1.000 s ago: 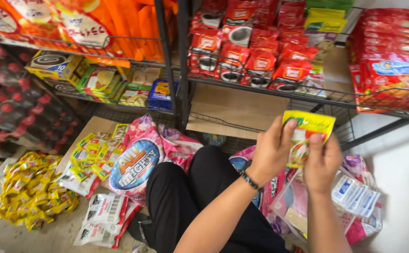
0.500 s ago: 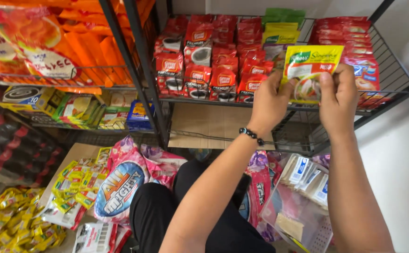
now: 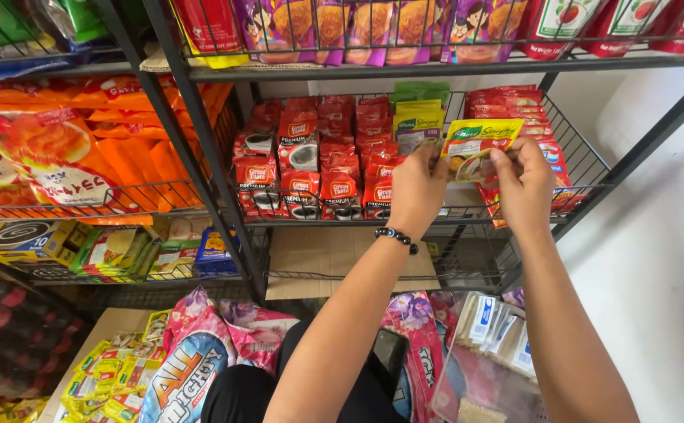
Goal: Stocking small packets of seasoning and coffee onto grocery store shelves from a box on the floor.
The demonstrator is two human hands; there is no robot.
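A small shop: wire shelves [image 3: 224, 200] packed with sachets [image 3: 318, 157].

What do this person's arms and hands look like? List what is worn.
Both forearms are bare, with no sleeves in view. The left hand has a bracelet of dark beads around its wrist. The right hand wears no glove, and no ring or watch is visible.

Both hands are raised in front of the wire shelf [image 3: 585, 168], where free room is small. Red sachets [image 3: 322, 168] fill its left and middle part, and another red stack [image 3: 514, 106] fills the right, with yellow-green packets [image 3: 418, 121] standing between them. The shelf above [image 3: 436, 66] closes the top. Below, the cardboard sheet [image 3: 342, 258] lies bare, so a hand could pass there.
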